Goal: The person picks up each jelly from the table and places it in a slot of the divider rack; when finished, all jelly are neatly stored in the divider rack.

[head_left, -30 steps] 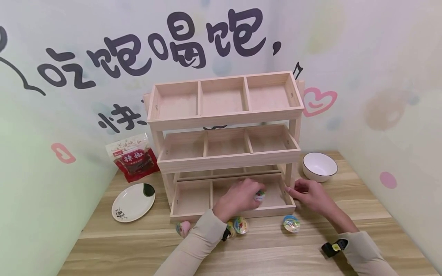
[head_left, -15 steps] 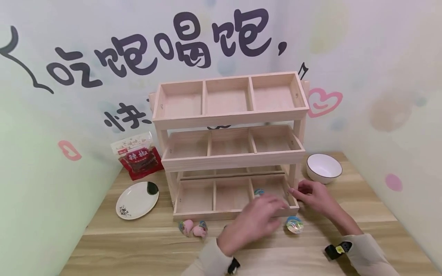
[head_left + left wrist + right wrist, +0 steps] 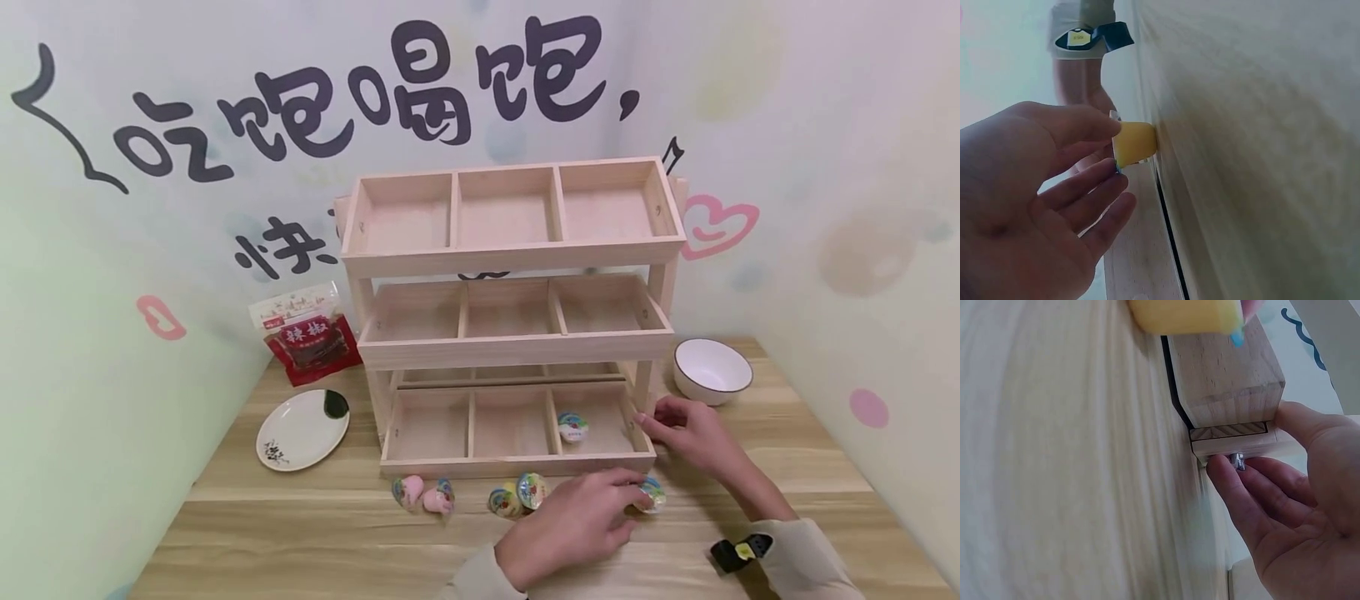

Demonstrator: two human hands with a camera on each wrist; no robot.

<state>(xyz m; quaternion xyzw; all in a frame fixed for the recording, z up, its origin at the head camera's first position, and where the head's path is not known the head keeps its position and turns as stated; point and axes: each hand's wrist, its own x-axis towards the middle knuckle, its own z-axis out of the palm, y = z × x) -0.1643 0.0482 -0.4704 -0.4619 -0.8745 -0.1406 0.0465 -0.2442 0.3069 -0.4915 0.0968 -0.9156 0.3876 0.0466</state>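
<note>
My left hand (image 3: 573,521) pinches a small yellow jelly cup (image 3: 1136,142) by its rim, thumb on one side and index finger on the other. That cup stands on the table before the right end of a three-tier wooden rack (image 3: 517,468). Its other fingers spread loosely beside it in the left wrist view. With thumb and fingers my right hand (image 3: 693,437) grips the bottom tier's right end, close to a metal bolt (image 3: 1236,461). Another jelly cup (image 3: 573,427) lies in the bottom tier's right compartment.
Two pink jelly cups (image 3: 438,497) and two yellowish ones (image 3: 532,491) lie along the rack's front. At left are a white plate (image 3: 303,429) and a red chilli bag (image 3: 311,337). A white bowl (image 3: 712,371) stands behind my right hand.
My left hand has released a jelly cup in the bottom right compartment, then moved toward me and right to the cup on the table. The right hand keeps its hold on the rack.
</note>
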